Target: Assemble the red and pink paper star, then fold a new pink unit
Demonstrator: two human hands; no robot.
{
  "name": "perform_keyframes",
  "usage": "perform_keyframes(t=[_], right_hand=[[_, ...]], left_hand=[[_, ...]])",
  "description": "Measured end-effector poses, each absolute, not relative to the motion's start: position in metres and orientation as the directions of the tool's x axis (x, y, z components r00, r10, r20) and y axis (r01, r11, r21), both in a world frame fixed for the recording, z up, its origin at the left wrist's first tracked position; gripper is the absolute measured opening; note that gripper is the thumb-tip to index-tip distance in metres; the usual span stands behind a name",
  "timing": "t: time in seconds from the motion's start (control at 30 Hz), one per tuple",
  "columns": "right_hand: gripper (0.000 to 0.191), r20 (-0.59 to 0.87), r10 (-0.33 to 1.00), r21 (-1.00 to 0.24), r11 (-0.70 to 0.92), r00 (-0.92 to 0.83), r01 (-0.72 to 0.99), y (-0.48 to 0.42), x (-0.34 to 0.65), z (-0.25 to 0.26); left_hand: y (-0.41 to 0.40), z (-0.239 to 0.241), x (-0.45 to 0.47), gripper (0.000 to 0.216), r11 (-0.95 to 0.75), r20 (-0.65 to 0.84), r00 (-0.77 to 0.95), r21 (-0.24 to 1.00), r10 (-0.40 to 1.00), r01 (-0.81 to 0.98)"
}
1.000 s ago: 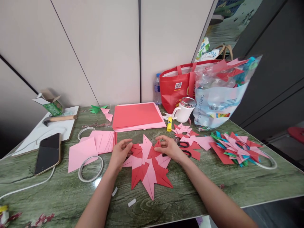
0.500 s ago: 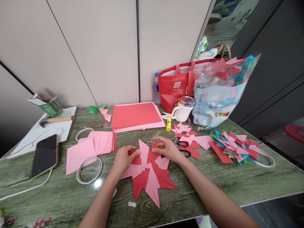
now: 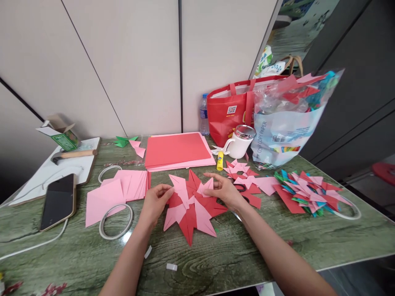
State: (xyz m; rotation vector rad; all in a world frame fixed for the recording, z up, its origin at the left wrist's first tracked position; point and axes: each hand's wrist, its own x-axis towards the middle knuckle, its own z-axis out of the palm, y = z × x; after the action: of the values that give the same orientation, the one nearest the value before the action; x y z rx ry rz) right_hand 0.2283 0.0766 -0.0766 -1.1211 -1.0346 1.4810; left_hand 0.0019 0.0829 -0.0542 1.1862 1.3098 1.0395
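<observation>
The left hand (image 3: 156,202) and right hand (image 3: 227,192) pinch a pink-and-red origami star (image 3: 191,209). Beyond it, rightward, stands a glue stick (image 3: 219,161).

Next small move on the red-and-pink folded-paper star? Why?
Probably press down the upper-right pink point of the red-and-pink folded-paper star with the right hand: it touches that point, and the left hand, at the star's left side, could steady it.

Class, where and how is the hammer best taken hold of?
Probably by the hammer's wooden handle, gripped from above, coming from the right: it lies across the white board, head to the left, its long, straight handle pointing right, uncovered.
</observation>
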Motion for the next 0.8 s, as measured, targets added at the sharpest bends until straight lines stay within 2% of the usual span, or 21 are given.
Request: perform_keyframes(t=[0.3,0.53,0.8], right_hand=[[0.052,-0.09,0.993,-0.981,-0.102,-0.077,-0.163,0.0779,0.2284,-0.0804],[0.046,-0.081,0.992,-0.987,-0.093,-0.098,-0.128,0.0758,0.2265,-0.077],[0.044,-0.042,0.998,-0.999,-0.04,-0.056,0.03,0.0746,0.2267,-0.0748]], left_hand=[[0.0826,-0.0554,0.0002,0.025,-0.013,0.003,0.042,0.972,0.999,0.235],[0.0822,-0.0567,0.0,0.02,-0.022,0.011,0.056,0.979,0.998,0.205],[0.0813,-0.0593,0.0001,0.021,-0.005,-0.014,0.104,0.982,0.995,0.187]])
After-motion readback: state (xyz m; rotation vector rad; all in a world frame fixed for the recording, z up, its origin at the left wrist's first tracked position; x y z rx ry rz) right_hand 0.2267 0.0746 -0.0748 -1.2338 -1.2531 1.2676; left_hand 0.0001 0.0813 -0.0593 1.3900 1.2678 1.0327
